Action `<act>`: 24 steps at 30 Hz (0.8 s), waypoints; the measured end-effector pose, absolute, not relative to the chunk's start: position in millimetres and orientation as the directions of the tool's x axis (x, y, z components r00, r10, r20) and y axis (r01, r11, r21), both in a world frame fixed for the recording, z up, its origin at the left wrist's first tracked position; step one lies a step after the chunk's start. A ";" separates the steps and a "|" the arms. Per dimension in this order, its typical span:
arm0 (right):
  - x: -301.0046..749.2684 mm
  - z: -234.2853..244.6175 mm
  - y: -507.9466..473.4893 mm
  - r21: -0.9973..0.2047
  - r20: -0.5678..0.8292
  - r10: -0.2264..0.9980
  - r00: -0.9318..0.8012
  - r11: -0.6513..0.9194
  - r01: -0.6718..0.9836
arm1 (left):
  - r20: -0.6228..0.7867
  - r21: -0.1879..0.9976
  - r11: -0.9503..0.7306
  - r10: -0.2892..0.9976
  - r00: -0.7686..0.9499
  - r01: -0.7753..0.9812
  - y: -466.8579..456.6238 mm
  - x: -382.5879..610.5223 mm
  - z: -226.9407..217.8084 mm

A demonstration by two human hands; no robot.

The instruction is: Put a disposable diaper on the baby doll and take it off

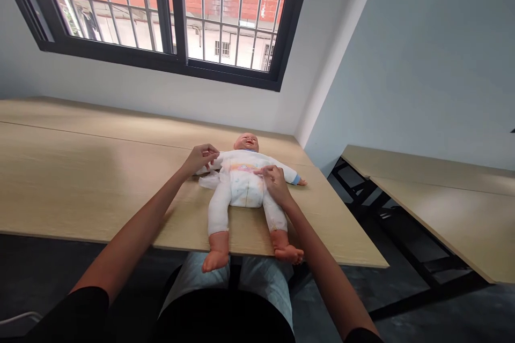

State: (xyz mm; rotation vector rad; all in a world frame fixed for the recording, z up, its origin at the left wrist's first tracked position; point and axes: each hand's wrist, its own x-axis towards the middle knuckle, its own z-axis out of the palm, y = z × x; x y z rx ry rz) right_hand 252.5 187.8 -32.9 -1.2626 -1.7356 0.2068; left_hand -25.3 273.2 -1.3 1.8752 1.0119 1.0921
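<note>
A baby doll [251, 157] lies on its back on the table, feet toward me, in white clothes with a blue cuff. A white diaper [246, 191] with a coloured waistband covers its hips. One loose side flap of the diaper [209, 180] spreads out at the left. My right hand [276, 183] is closed in a pinch at the right end of the diaper's waistband. Over the doll's sleeve at the left, my left hand [201, 158] has its fingers curled together; whatever is between the fingertips is too small to make out.
The light wooden table [100, 187] reaches the wall below a barred window [173, 10]. Both doll feet hang over its front edge. A second wooden table [442, 198] with black legs stands to the right, across a gap. My legs are beneath the front edge.
</note>
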 end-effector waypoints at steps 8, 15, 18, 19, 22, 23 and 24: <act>251.7 -39.8 188.0 -0.526 0.581 0.809 -0.089 0.457 0.718 | -0.057 0.753 -0.296 0.860 0.508 0.587 264.4 -29.6 -4.4; 254.7 -41.3 192.5 -0.535 0.592 0.804 -0.052 0.440 0.721 | -0.138 0.659 -0.281 0.866 0.480 0.698 272.9 -29.5 -12.3; 254.9 -41.4 191.8 -0.525 0.604 0.795 -0.055 0.448 0.724 | -0.138 0.696 -0.276 0.855 0.500 0.663 274.7 -32.2 -11.5; 255.2 -40.9 191.0 -0.519 0.610 0.791 -0.056 0.451 0.726 | -0.144 0.718 -0.261 0.850 0.506 0.645 274.5 -33.4 -10.8; 255.4 -36.5 188.2 -0.507 0.644 0.764 -0.042 0.468 0.724 | -0.161 0.803 -0.190 0.843 0.514 0.564 273.0 -36.1 -8.6; 254.6 -33.9 187.5 -0.507 0.665 0.747 -0.024 0.474 0.720 | -0.161 0.833 -0.163 0.843 0.513 0.529 272.7 -36.6 -7.9; 252.7 -30.5 187.3 -0.504 0.685 0.729 -0.010 0.483 0.716 | -0.159 0.860 -0.135 0.845 0.510 0.492 272.6 -36.8 -7.4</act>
